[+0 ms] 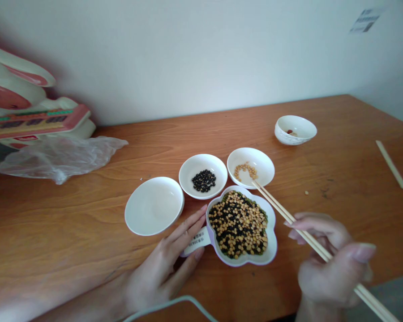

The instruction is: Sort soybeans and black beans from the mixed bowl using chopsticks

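Head view: the printed label (195, 241) on the handle of the lobed, glossy white dish (271, 248) is too small to read. The dish holds mixed yellow, black and green beans and sits on the wooden table (70, 223), just in front of the black-bean saucer (188, 172). The left hand (164, 273) lies flat with its fingers straight and the handle between thumb and forefinger, while the right hand (329, 264) pinches pale wooden chopsticks (282, 210), their tips close together at the yellow-bean saucer (267, 163).
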`<state>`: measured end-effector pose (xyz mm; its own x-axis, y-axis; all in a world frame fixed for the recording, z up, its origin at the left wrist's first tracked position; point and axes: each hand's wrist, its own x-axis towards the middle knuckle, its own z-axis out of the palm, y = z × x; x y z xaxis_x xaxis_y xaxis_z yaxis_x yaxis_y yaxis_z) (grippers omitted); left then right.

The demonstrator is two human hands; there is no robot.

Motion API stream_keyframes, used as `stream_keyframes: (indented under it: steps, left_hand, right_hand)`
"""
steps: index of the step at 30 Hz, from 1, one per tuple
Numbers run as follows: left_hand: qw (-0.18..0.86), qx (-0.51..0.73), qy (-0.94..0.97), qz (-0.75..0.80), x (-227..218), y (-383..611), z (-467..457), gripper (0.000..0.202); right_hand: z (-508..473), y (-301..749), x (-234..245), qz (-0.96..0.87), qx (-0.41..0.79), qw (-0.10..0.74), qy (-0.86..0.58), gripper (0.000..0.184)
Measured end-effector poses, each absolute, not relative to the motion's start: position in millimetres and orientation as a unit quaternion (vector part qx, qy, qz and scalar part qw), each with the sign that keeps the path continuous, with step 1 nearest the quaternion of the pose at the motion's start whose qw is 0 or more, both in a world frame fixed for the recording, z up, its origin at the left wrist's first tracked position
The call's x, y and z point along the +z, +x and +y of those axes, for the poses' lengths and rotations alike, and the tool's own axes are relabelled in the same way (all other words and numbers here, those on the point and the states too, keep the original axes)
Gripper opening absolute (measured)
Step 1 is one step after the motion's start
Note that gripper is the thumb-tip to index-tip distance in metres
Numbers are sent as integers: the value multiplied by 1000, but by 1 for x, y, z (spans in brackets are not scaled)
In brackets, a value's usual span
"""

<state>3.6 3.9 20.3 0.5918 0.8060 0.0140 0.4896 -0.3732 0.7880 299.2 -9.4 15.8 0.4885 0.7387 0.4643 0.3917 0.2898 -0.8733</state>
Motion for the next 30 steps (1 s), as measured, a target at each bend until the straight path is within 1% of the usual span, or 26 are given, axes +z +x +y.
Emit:
stream_keyframes:
  steps: [3, 5, 8, 14, 19, 26, 30]
  left_hand:
    - [386, 205, 805, 401, 20, 4, 4, 71]
    - [384, 206, 805, 401, 20, 4, 5, 72]
    - [381, 204, 807, 403, 20, 4, 5, 73]
    - [384, 205, 806, 401, 19, 3, 5, 71]
    - [386, 210, 804, 401, 20, 3, 5, 72]
    - [389, 194, 805, 403, 19, 4, 5, 72]
    - [387, 199, 805, 403, 20, 4, 5, 73]
  right_hand:
    - [-13, 303, 17, -512, 149, 633, -562, 73]
    - [-14, 304, 19, -539, 161, 613, -555, 76]
    - [-13, 302, 22, -579, 174, 580, -546, 75]
    - [-8, 297, 24, -610, 224, 521, -554, 79]
    - [-3, 293, 17, -631, 222, 533, -518, 74]
    - [0, 287, 19, -639, 229, 531, -508, 48]
    - [1, 286, 21, -639, 216, 535, -509, 44]
